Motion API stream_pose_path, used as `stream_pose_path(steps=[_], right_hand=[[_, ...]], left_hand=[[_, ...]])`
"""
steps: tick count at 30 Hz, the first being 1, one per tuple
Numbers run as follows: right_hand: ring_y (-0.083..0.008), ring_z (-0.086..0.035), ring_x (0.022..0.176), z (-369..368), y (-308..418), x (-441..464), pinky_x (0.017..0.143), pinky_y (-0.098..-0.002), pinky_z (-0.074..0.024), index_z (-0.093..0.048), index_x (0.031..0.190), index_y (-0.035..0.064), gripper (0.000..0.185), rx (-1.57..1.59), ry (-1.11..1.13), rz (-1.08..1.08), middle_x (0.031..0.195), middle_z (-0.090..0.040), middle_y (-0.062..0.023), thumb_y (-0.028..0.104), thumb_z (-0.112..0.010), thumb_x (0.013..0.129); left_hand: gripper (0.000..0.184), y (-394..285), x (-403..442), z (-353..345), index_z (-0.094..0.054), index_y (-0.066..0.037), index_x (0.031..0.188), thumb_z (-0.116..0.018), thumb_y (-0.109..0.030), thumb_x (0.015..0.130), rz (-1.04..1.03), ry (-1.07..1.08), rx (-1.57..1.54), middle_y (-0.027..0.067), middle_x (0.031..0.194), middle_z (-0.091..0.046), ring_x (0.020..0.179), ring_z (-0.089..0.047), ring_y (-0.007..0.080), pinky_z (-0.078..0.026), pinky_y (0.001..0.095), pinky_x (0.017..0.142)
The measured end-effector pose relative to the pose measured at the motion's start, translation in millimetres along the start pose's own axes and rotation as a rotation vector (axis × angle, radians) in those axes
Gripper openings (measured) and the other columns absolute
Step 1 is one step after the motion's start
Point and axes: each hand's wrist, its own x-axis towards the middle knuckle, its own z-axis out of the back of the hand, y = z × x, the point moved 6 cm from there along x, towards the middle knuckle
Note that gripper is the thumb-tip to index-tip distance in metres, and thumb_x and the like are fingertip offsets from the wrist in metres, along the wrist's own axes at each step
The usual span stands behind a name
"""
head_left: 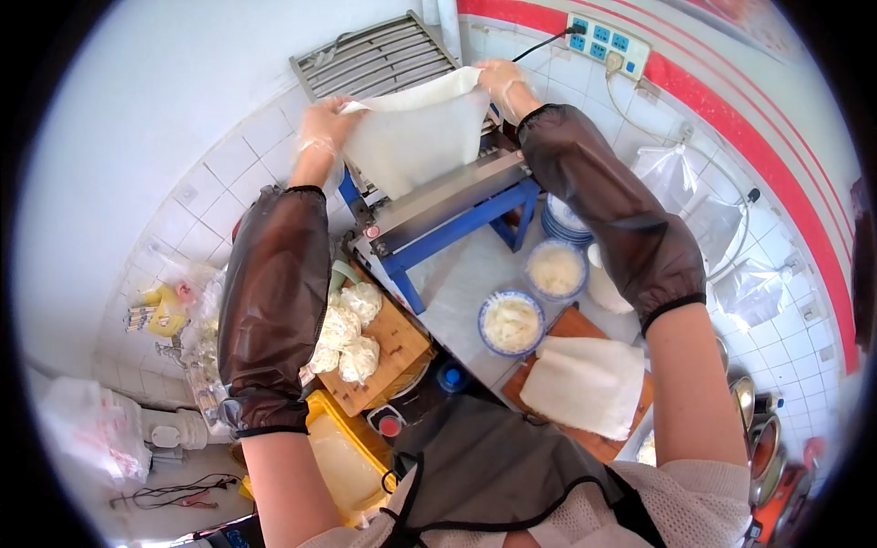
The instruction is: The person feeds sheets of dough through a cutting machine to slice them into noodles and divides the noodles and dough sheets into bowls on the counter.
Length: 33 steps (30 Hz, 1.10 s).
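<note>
A wide, pale dough sheet (pixel 416 142) hangs between my hands, its lower edge at the rollers of a blue-framed machine (pixel 448 205). My left hand (pixel 324 132), in a clear plastic glove, grips the sheet's upper left corner. At the upper right corner, my right hand (pixel 505 87) pinches the same sheet, also gloved. Behind the sheet rises the machine's slatted metal rack (pixel 384 55). Another folded pale sheet (pixel 585 384) lies on a wooden board (pixel 568 325) at the lower right.
Noodle bundles (pixel 343 333) sit on a wooden board (pixel 388 361) beside a yellow tub (pixel 320 402). Right of the machine stand a bowl of noodles (pixel 511 323), another bowl (pixel 556 269) and stacked bowls (pixel 565 219). A power strip (pixel 607 44) is on the wall.
</note>
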Motion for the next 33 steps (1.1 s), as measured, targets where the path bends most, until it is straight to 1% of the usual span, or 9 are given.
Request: stream_pose_path(steps=[3,6,12,15,17,24,30,32,33], right_hand=[[-0.0179,-0.057,0.082,-1.1,-28.8,9.2,0.072,-0.0290,-0.0453,-0.061,0.098,-0.0010,0.023,0.255,-0.061,-0.074,0.092,-0.062,-0.0093,0.010,-0.058,0.078],[-0.0342,-0.059,0.088,-10.3,-27.6,17.8,0.078,-0.0404,-0.0462,-0.067,0.090,0.0104,0.028,-0.069,-0.030,0.242,0.093,-0.064,-0.0146,0.029,-0.050,0.078],[-0.0348,-0.058,0.089,-18.9,-37.1,15.4,0.078,-0.0396,-0.0456,-0.067,0.091,0.0094,0.028,-0.089,-0.038,0.217,0.093,-0.063,-0.0158,0.024,-0.046,0.078],[-0.0182,-0.057,0.074,-23.1,-46.3,13.6,0.067,-0.0292,-0.0459,-0.062,0.091,-0.0029,0.017,0.117,0.003,0.125,0.083,-0.062,-0.0087,0.004,-0.059,0.075],[-0.0184,-0.058,0.073,-28.2,-59.6,17.6,0.067,-0.0295,-0.0465,-0.062,0.091,-0.0026,0.017,0.106,-0.028,0.083,0.083,-0.063,-0.0091,0.003,-0.059,0.075],[-0.0181,-0.059,0.069,-38.9,-90.0,19.9,0.061,-0.0302,-0.0468,-0.062,0.092,-0.0014,0.016,0.189,0.009,-0.019,0.082,-0.063,-0.0083,0.005,-0.060,0.078],[-0.0144,-0.059,0.067,-42.8,-93.8,13.4,0.059,-0.0283,-0.0466,-0.063,0.092,-0.0008,0.016,0.095,0.062,-0.040,0.079,-0.064,-0.0052,0.011,-0.062,0.081],[-0.0264,-0.060,0.089,-45.7,-97.5,4.5,0.080,-0.0373,-0.0450,-0.066,0.097,0.0074,0.043,-0.006,0.133,-0.178,0.098,-0.065,-0.0124,0.043,-0.059,0.075],[-0.0264,-0.060,0.089,-45.4,-94.9,1.3,0.080,-0.0373,-0.0450,-0.066,0.097,0.0074,0.043,-0.006,0.134,-0.180,0.098,-0.065,-0.0124,0.043,-0.059,0.075]], left_hand=[[0.023,8.8,2.3,-4.5,-0.067,-0.006,0.092,-0.068,-0.019,0.073,0.011,0.008,0.014,0.0081,0.081,-0.067,0.070,-0.063,0.0141,-0.049,0.0272,0.065],[0.023,9.9,-2.4,-7.7,-0.067,-0.006,0.091,-0.069,-0.019,0.072,0.020,0.024,0.030,0.0080,0.081,-0.067,0.070,-0.063,0.0142,-0.049,0.0274,0.065],[0.026,12.9,-10.9,-13.2,-0.067,-0.004,0.088,-0.073,-0.022,0.070,0.045,0.053,0.032,0.0083,0.080,-0.067,0.069,-0.063,0.0142,-0.049,0.0276,0.065],[0.028,15.4,-13.3,-15.3,-0.067,-0.003,0.087,-0.074,-0.023,0.069,0.061,0.048,0.087,0.0086,0.078,-0.067,0.068,-0.063,0.0143,-0.049,0.0276,0.065],[0.036,17.1,-14.2,-17.8,-0.067,-0.004,0.090,-0.075,-0.031,0.067,0.032,0.056,0.168,0.0070,0.079,-0.067,0.070,-0.063,0.0132,-0.050,0.0265,0.066],[0.033,24.5,-22.0,-25.3,-0.066,-0.003,0.085,-0.077,-0.027,0.065,0.040,0.031,0.201,0.0084,0.074,-0.066,0.067,-0.061,0.0149,-0.048,0.0283,0.064],[0.026,32.5,-26.9,-31.5,-0.067,-0.002,0.081,-0.075,-0.023,0.067,0.036,0.057,0.120,0.0067,0.071,-0.064,0.065,-0.059,0.0138,-0.047,0.0282,0.063],[0.023,34.8,-28.2,-34.2,-0.067,-0.002,0.080,-0.074,-0.020,0.068,0.012,0.081,0.102,0.0065,0.071,-0.064,0.064,-0.058,0.0138,-0.047,0.0282,0.062],[0.023,36.8,-29.0,-35.1,-0.067,-0.002,0.080,-0.074,-0.020,0.068,0.013,0.082,0.102,0.0065,0.071,-0.064,0.064,-0.058,0.0138,-0.047,0.0282,0.062]])
